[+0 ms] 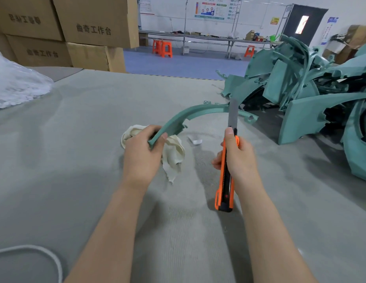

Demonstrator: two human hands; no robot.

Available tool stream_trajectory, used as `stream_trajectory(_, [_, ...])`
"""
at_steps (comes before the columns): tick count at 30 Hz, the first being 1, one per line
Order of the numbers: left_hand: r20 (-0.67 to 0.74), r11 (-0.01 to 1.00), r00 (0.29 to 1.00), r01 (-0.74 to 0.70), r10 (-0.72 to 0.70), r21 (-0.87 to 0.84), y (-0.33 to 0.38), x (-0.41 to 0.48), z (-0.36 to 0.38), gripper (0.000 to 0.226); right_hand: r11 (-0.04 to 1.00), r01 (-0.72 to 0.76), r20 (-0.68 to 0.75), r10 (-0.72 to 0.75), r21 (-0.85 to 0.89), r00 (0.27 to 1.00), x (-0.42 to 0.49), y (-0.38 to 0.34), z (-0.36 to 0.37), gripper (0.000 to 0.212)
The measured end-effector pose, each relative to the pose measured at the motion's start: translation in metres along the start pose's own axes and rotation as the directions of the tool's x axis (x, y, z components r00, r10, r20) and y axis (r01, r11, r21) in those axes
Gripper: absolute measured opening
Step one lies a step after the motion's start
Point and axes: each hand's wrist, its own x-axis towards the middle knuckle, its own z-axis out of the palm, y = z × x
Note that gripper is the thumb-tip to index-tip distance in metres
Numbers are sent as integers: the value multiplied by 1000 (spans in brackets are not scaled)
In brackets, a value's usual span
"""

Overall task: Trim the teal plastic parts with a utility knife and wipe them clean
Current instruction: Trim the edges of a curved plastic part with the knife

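Teal plastic parts [300,82] lie heaped at 2 to 3 o'clock on the grey felt-covered bench [76,139], too tangled to count. Four cardboard boxes [92,23] stand stacked in two tiers at 11 o'clock. A crumpled clear plastic heap [16,84] sits at 9 o'clock, and one white cord [49,256] loops at 7 o'clock. Orange stools [162,48] stand on the blue floor far off at 12 o'clock. One small white scrap [195,141] lies on the felt between the hands.

The left hand [141,152] has its fingers [151,128] curled tight round the near end of one curved teal part [190,113], thumb on top. The part arcs up and away toward 1 o'clock, above the bench. One cream cloth [174,154] is bunched under the same hand and hangs out toward 3 o'clock.

The right hand [237,156] wraps one orange-and-black utility knife [226,180], thumb laid along its spine. Its blade [232,115] is run out long toward 12 o'clock. The blade crosses the part's far stretch; whether it touches cannot be told.
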Motion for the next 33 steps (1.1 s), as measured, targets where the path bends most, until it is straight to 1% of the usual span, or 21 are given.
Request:
stream_trajectory(2, [22,1000,1000,10,-10,-4,-2,0,0,9,1000,-19,-51,18,-23,999,2,4,0,38])
stream_trajectory(4, [55,1000,998,8,-8,-2,-4,1,0,7,1000,-30,-90,31,7,995,3,5,-1,36])
stream_trajectory(7, [151,999,989,-6,1,35,-6,2,0,8,999,-9,-150,15,36,989,4,5,-2,37])
stream_trajectory(9, [198,999,980,-5,-3,39,-6,2,1,9,999,-30,-158,35,32,987,5,6,-4,38])
stream_trajectory(12, [210,1000,978,-5,1,20,-7,0,0,14,995,-95,-98,98,39,990,3,7,-2,38])
stream_trajectory(17, [214,1000,977,7,-3,-22,-9,1,-2,17,992,-112,-23,113,63,993,1,6,0,37])
stream_trajectory(18, [224,999,975,10,-3,-31,-9,1,-2,17,992,-109,0,110,56,994,-1,6,1,37])
stream_trajectory(20, [253,999,967,15,-4,-40,-9,0,-2,14,997,-78,43,79,-12,996,-3,6,4,38])
stream_trajectory(22, [261,999,965,18,-6,-44,-10,0,-2,13,997,-55,62,58,-49,996,-6,7,7,39])
stream_trajectory(25, [261,999,965,11,1,-46,-9,0,-3,23,996,-42,95,50,-79,994,-8,5,7,39])
stream_trajectory(29, [284,1000,959,3,4,-25,-7,-1,-2,25,995,-25,179,43,-99,983,-15,2,15,40])
stream_trajectory(33, [286,1000,958,-17,21,-14,-7,-1,-1,26,997,8,271,13,-78,962,-23,0,27,38])
